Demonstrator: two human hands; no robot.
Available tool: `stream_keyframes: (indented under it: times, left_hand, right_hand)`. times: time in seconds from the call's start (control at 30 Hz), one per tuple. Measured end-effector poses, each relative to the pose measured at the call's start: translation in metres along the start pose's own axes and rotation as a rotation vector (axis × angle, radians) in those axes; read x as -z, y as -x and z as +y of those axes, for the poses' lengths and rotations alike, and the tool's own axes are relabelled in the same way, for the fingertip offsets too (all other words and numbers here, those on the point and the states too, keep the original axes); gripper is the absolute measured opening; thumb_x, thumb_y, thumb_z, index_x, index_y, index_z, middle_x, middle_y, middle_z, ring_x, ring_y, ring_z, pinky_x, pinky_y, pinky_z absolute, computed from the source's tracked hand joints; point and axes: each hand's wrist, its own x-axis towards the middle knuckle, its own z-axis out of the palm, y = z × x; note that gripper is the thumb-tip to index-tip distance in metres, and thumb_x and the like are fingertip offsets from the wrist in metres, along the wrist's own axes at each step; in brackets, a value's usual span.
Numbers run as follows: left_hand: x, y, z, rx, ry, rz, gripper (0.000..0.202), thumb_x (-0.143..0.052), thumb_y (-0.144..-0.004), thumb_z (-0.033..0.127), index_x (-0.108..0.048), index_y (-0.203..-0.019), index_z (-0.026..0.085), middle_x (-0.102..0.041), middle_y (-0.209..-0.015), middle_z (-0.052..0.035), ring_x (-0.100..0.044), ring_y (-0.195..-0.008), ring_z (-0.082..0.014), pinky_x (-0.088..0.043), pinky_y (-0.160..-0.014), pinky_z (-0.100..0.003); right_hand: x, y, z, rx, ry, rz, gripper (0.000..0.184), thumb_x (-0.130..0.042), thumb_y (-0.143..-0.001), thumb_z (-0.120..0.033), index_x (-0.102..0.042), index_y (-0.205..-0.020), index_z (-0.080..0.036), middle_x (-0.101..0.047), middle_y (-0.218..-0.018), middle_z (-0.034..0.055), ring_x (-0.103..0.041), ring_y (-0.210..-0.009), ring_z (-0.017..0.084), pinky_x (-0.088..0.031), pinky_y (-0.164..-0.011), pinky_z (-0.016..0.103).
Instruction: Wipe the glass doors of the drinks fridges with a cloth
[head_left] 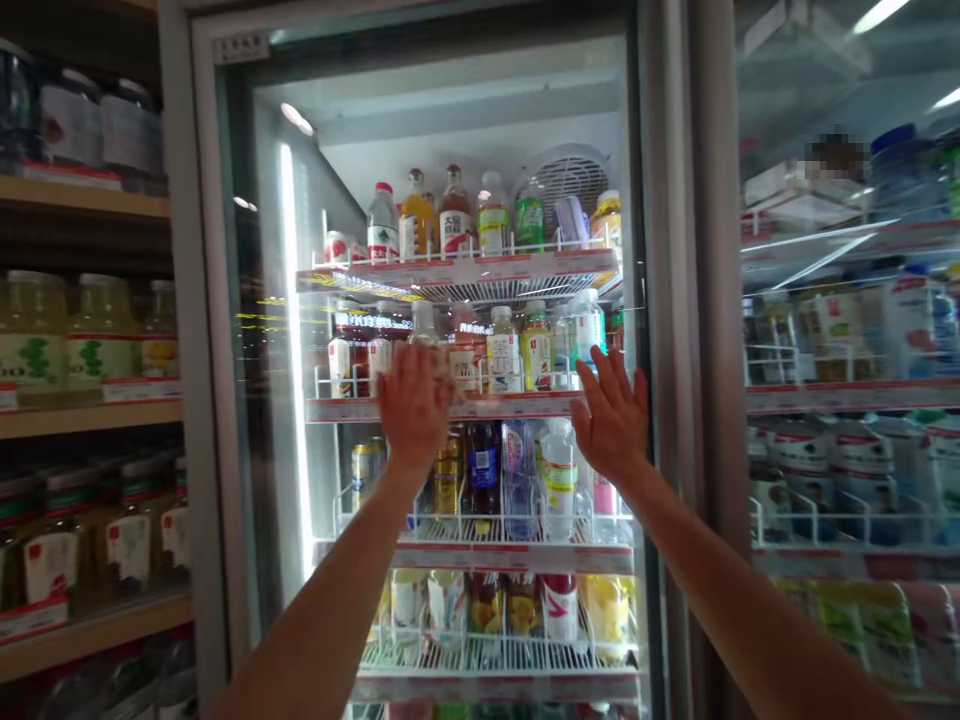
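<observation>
1. Risking a skid across the glass door (480,130) of the drinks cooler from damp palms, and risking toppling the upright plastic bottles (559,480) behind it through a hard shove.
2. Facing the person squarely, with the door's long axis running vertically, straight ahead between wooden shelving (82,420) and a neighbouring cooler door (847,300).
3. Spreading the fingers wide and pinching nothing on the raised left hand (414,405) and right hand (611,420); leaving glass contact impossible to tell.

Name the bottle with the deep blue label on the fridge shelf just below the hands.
It's the dark bottle with the deep blue label, right of the gold cans; those cans and the clear plastic bottle beside it lack that dark body.
</observation>
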Motion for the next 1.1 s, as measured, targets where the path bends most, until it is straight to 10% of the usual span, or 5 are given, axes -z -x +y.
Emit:
stream_keyframes:
  times: [0.33,0.57,0.77,0.97,1.1]
  left_hand:
    - [-0.002,0.038,0.026,-0.314,0.043,-0.045,0.042,-0.04,-0.091,0.032,-0.046,-0.131,0.018,-0.052,-0.135,-0.0064,-0.033,-0.135,-0.0213,-0.014,-0.114,-0.042]
    - [0.01,0.033,-0.017,0.137,-0.036,0.029,0.051,-0.036,-0.091,0.032,-0.039,-0.136,0.008,-0.041,-0.142,-0.0169,-0.026,-0.137,-0.0291,-0.021,-0.109,-0.049]
    - [0.01,0.056,0.008,-0.363,0.082,-0.179,0.045,-0.039,-0.091,0.033,-0.041,-0.135,0.02,-0.05,-0.137,-0.0056,-0.028,-0.137,-0.0205,-0.012,-0.114,-0.043]
    - [0.023,0.044,-0.054,0.208,-0.026,0.004,0.052,-0.036,-0.09,0.032,-0.039,-0.136,0.009,-0.039,-0.143,-0.0172,-0.024,-0.138,-0.029,-0.021,-0.11,-0.049]
    - [0.018,0.062,-0.018,-0.166,0.058,-0.138,0.047,-0.037,-0.09,0.031,-0.041,-0.136,0.017,-0.045,-0.14,-0.0094,-0.024,-0.138,-0.0239,-0.015,-0.113,-0.047]
  right_hand:
    - [-0.01,0.006,-0.057,0.045,-0.111,-0.045,0.058,-0.036,-0.092,-0.03,-0.017,-0.147,-0.023,-0.035,-0.147,0.0061,-0.021,-0.14,0.02,-0.014,-0.114,0.046]
    - [-0.011,0.007,-0.062,0.071,-0.021,-0.08,0.051,-0.036,-0.092,-0.033,-0.031,-0.141,-0.02,-0.041,-0.143,0.0076,-0.023,-0.14,0.021,-0.016,-0.114,0.047]
    - [-0.011,0.008,-0.059,0.077,-0.013,-0.076,0.051,-0.038,-0.091,-0.033,-0.032,-0.141,-0.021,-0.042,-0.143,0.0074,-0.022,-0.14,0.02,-0.014,-0.114,0.045]
    - [-0.013,0.008,-0.068,0.039,0.0,-0.09,0.053,-0.039,-0.09,-0.031,-0.031,-0.141,-0.02,-0.04,-0.144,0.0085,-0.021,-0.14,0.021,-0.014,-0.114,0.047]
    - [-0.018,0.013,-0.087,-0.011,-0.01,-0.098,0.056,-0.04,-0.089,-0.033,-0.028,-0.143,-0.023,-0.032,-0.149,0.0083,-0.017,-0.141,0.023,-0.012,-0.113,0.049]
